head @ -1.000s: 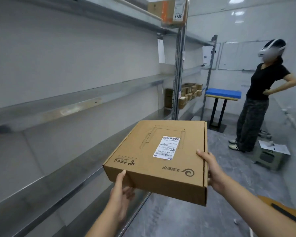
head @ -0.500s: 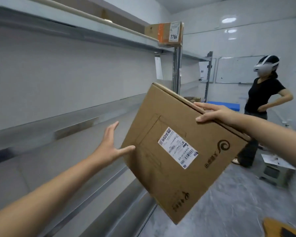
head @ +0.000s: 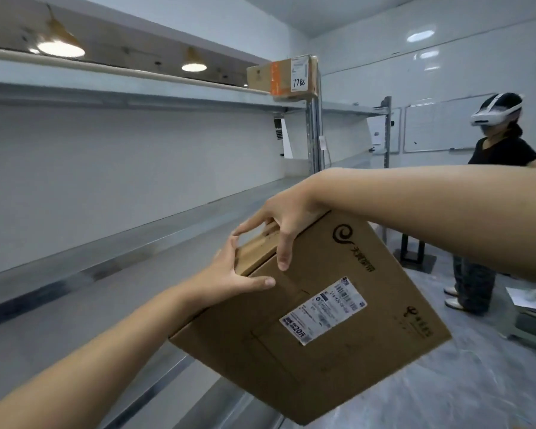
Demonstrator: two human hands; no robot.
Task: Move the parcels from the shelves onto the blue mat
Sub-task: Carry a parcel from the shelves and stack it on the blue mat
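Note:
A flat brown cardboard parcel [head: 338,305] with a white shipping label hangs tilted in the air in front of the metal shelves [head: 136,243]. My right hand [head: 285,224] grips its upper left corner from above, fingers curled over the edge. My left hand [head: 229,274] holds the same corner from the left, thumb pressed on the top face. A second parcel [head: 282,75], marked 7786 with orange tape, sits on the top shelf by the upright post. The blue mat is hidden behind my right arm and the parcel.
Another person [head: 492,196] in a black top and a headset stands at the right. A small stool [head: 529,320] with a paper on it is beside them. The black legs of a table [head: 415,252] show past the parcel. The floor is grey.
The parcel has turned further and dropped lower. My right hand slid to its upper left corner. My left hand, open and off the box before, now holds that corner.

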